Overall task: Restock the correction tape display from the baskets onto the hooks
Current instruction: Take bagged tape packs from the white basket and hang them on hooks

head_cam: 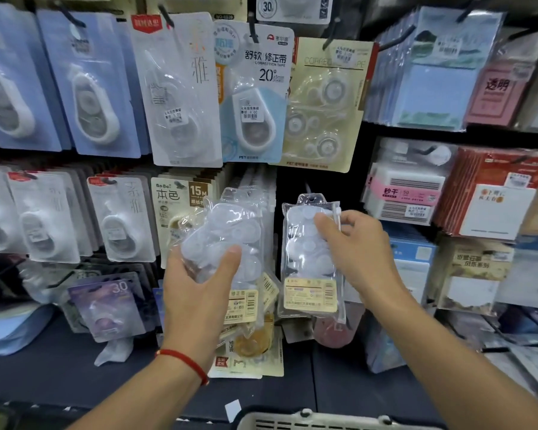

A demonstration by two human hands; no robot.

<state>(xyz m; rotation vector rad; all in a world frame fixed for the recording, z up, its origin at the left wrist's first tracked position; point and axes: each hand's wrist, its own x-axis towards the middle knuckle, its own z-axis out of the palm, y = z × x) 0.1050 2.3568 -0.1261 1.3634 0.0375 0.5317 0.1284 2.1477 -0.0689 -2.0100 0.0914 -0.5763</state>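
My left hand [199, 280] grips a stack of clear correction tape packs [230, 231] with yellow barcode labels, held in front of the lower row of the display. My right hand [354, 243] pinches a single clear pack [308, 274] by its upper right side, upright, its hang hole at the top. That pack sits in front of a dark gap in the lower row, where a bare hook [308, 186] is faintly visible. A grey basket rim [308, 418] shows at the bottom edge.
The upper row holds hanging correction tape cards [255, 88]. White tape cards [121, 218] hang at lower left. Sticky notes and pads [432, 72] fill the right shelves. Loose packs [249, 352] lie on the dark shelf below the hands.
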